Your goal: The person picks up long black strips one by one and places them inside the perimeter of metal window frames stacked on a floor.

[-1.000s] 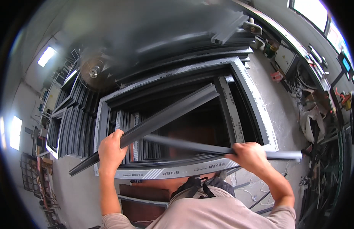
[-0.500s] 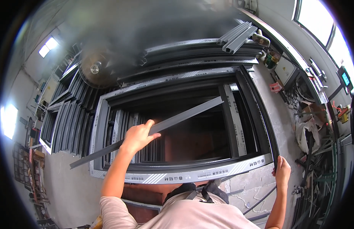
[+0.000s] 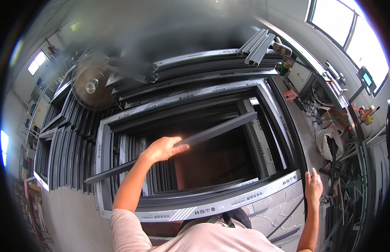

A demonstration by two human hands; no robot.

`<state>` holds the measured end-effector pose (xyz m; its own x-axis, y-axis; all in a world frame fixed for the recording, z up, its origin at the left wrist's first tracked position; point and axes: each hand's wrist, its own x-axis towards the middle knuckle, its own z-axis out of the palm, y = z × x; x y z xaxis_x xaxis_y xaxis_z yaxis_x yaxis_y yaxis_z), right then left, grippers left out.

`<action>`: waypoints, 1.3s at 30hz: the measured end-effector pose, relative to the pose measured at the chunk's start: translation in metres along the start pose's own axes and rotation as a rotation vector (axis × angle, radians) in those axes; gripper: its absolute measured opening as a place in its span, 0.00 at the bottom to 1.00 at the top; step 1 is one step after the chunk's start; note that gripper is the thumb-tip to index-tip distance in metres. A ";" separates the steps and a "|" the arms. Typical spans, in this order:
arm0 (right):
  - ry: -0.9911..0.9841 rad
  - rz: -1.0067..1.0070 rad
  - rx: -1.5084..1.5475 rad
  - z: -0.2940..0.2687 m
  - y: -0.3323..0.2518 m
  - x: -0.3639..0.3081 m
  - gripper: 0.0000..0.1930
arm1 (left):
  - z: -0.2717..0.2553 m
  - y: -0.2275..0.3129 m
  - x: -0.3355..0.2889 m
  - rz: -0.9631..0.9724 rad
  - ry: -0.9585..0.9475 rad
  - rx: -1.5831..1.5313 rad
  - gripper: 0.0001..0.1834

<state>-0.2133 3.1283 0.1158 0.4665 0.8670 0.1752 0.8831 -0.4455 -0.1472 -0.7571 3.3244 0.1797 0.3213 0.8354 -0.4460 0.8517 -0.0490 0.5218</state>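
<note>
My left hand (image 3: 163, 149) is closed round a slim dark grey metal profile (image 3: 220, 129). The profile slants across the opening of a large rectangular frame (image 3: 228, 207), its right end higher in the picture than its left. That frame is dark grey, with printed pale protective film along its sides. At the frame's right side, my right hand (image 3: 314, 187) has its thumb and fingers on either side of a long dark bar (image 3: 299, 149). The bar runs down along the frame's right edge, and part of the grip is hidden.
More frames (image 3: 71, 164) stand stacked at the left, behind which is a round fan (image 3: 92, 86). Several short grey profiles (image 3: 258, 47) lie on stacked frames at the back. A white bag (image 3: 330, 143) and cables crowd the right, below a small screen on a stand (image 3: 367, 80).
My left hand and its profile have shifted slightly to the right, and the profile lies a little flatter. My right hand stays at the bar, fingers straighter. The whole view has tilted a little.
</note>
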 end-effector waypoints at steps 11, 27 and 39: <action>0.012 -0.784 0.581 -0.037 -0.192 0.026 0.14 | -0.152 0.036 -0.133 0.141 1.478 0.015 0.24; -1.865 -0.382 1.791 0.002 -0.384 0.002 0.50 | -0.108 0.024 -0.312 1.493 1.453 -0.919 0.26; -0.828 0.501 2.023 0.081 -0.347 0.145 0.14 | -0.028 -0.113 -0.002 0.914 1.016 -2.075 0.35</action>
<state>-0.4562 3.4263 0.1134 -0.0274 0.9055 -0.4235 -0.7161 -0.3133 -0.6237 -0.8658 3.3431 0.1418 -0.5140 0.8396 0.1755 -0.7877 -0.5431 0.2909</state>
